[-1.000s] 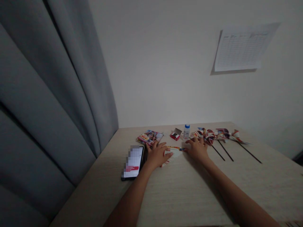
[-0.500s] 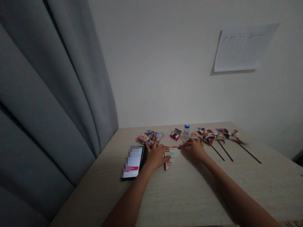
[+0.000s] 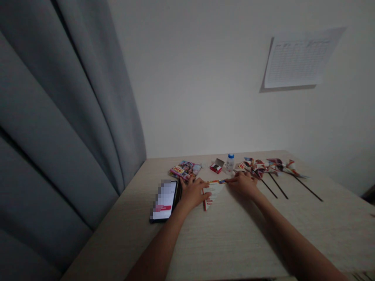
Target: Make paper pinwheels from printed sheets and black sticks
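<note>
A folded triangular piece of printed paper (image 3: 213, 192) lies on the table, white with red marks and a coloured strip along its far edge. My left hand (image 3: 193, 192) rests on the paper's left side with its fingers spread, thumb and fingertips on the sheet. At the paper's far right corner is my right hand (image 3: 242, 183), fingers together and touching the coloured edge. Whether its fingertips pinch the corner is too small to tell.
A phone (image 3: 164, 203) lies left of my left hand, with printed sheets (image 3: 186, 169) behind. Beyond the paper are a small red box (image 3: 217, 166) and a blue-capped bottle (image 3: 230, 163). Paper pinwheels (image 3: 272, 167) on dark sticks lie right. A sheet (image 3: 297, 62) hangs on the wall.
My right hand has turned and flattened lower against the paper's right corner, its fingers reaching slightly right. My left hand has stayed where it was.
</note>
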Available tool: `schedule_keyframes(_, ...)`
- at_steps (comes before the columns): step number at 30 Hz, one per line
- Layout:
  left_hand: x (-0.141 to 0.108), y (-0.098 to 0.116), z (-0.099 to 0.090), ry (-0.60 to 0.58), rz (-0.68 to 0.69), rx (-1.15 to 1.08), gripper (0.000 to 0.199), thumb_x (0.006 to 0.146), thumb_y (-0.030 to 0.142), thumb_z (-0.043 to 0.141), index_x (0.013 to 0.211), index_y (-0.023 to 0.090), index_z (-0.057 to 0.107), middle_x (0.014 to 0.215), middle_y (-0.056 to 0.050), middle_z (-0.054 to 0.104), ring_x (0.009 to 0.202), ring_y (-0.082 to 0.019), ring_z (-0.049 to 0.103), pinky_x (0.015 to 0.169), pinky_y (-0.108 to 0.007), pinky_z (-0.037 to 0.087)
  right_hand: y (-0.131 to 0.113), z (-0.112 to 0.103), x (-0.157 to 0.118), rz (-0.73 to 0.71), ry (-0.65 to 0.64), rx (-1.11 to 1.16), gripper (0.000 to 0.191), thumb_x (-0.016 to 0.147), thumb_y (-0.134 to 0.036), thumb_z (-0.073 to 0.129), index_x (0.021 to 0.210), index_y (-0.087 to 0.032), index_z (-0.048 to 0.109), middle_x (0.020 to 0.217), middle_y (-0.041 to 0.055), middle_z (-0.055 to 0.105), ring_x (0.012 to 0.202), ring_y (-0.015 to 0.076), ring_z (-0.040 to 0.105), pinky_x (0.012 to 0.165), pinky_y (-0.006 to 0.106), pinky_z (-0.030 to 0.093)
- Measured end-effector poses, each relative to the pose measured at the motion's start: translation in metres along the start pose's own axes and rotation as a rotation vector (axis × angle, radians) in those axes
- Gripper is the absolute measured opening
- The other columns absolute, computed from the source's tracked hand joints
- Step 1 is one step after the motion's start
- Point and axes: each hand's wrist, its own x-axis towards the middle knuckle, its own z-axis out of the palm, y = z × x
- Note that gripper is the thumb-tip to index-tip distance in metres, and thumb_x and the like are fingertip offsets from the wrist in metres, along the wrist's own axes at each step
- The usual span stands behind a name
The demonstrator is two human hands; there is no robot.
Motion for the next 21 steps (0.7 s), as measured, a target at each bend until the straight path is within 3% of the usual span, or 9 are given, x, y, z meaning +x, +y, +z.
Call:
schedule_keyframes(6,-0.0007,0.0007,-0.0009,-0.011,-0.008,0.006,0.044,0.089,0.058,0.06,0.13,0.044,0.063,0.135,-0.002,0.061,0.142,-0.04,0.031,0.112,-0.078,-0.003,-0.0019,-0.0046,-0.0048,0.054,0.046,-0.062,0.032,0.096,-0.049,0.051,0.121,-0.048,0.07,0.13,0.0108,0.057,0.134,0.0403,0.036,0.106,0.071,0.022)
schedule_keyframes(11,-0.0013,0.0023,-0.0001,0.017,-0.002,0.012,0.044,0.088,0.057,0.062,0.13,0.043,0.064,0.133,-0.003,0.062,0.139,-0.039,0.035,0.113,-0.076,-0.002,-0.0007,-0.0027,-0.0051,0.05,0.056,-0.055,0.033,0.095,-0.05,0.05,0.121,-0.048,0.07,0.132,0.0113,0.055,0.134,0.0414,0.036,0.104,0.071,0.025)
schedule_keyframes(16,-0.0013,0.0043,-0.0016,0.037,0.001,0.017,0.044,0.086,0.059,0.064,0.124,0.038,0.068,0.127,-0.005,0.064,0.135,-0.038,0.038,0.113,-0.076,-0.006,0.0005,0.0002,-0.0026,0.057,0.129,-0.033,0.033,0.095,-0.046,0.053,0.12,-0.04,0.073,0.136,0.011,0.055,0.133,0.0395,0.036,0.105,0.063,0.03)
schedule_keyframes(21,-0.0016,0.0043,-0.0028,0.079,0.032,-0.006,0.033,0.09,0.058,0.06,0.107,0.034,0.075,0.114,-0.005,0.068,0.129,-0.035,0.042,0.113,-0.075,-0.005,0.0018,0.002,0.0038,0.043,0.147,0.052,0.029,0.093,-0.044,0.057,0.114,-0.037,0.076,0.134,0.0092,0.057,0.131,0.038,0.038,0.103,0.057,0.034)
